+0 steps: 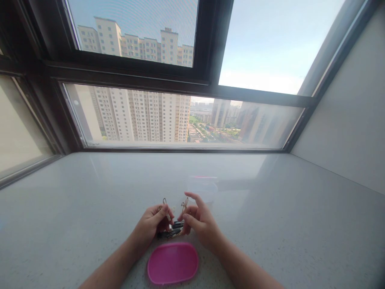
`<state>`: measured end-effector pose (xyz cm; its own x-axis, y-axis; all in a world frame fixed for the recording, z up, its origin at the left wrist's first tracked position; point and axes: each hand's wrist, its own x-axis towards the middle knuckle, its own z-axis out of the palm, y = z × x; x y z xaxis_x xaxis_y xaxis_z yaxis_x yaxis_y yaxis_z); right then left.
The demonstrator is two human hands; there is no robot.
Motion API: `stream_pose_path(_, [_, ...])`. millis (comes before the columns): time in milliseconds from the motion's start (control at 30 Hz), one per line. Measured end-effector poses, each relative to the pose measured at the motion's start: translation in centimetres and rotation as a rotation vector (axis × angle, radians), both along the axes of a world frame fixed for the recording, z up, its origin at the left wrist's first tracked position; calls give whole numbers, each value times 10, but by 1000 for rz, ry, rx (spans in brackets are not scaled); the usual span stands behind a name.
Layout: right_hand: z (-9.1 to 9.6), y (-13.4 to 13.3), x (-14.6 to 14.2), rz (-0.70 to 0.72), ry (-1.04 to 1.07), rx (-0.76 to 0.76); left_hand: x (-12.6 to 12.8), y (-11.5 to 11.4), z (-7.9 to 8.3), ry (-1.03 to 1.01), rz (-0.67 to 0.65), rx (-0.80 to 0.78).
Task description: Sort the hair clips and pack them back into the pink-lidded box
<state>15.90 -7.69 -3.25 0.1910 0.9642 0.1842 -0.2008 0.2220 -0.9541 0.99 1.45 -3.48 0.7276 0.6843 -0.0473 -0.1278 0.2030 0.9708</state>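
Between the thumb and fingers of my left hand (152, 222) is a small metal wire clip (164, 201), its loop sticking up. My right hand (200, 220) pinches a second, gold-toned wire clip (184, 206), its index finger stretched out above it. The two hands are close together but apart. Below and between them lie several black clips (173, 233), partly covered by my fingers; their exact kind is hard to make out. Nearest to me, a pink oval tray (173, 263) rests on the pale speckled surface, with nothing visible in it.
Behind my right hand a clear plastic bag with a pink zip strip (203, 177) lies on the pale sill (270, 224). Dark window frames (180, 150) border the far edge, and a white wall (345, 120) closes off the right.
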Motion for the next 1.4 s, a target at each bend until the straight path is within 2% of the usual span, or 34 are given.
stream_pose_path(133, [2,-2,-2,-25,-8,14,1,1,0,6,15,-2])
stream_pose_path(467, [-1,-1,-4,-32,-47,21,1,-1,4,-3,32,140])
stream_pose_path(667, [-2,-1,-3,-32,-59,28,1,-4,5,-25,31,166])
stream_pose_path(1100, [-1,0,-2,-20,-60,-23,2,-5,7,4,49,124])
stream_pose_path(1400, [-10,2,-1,40,-4,28,3,-8,8,-96,23,59])
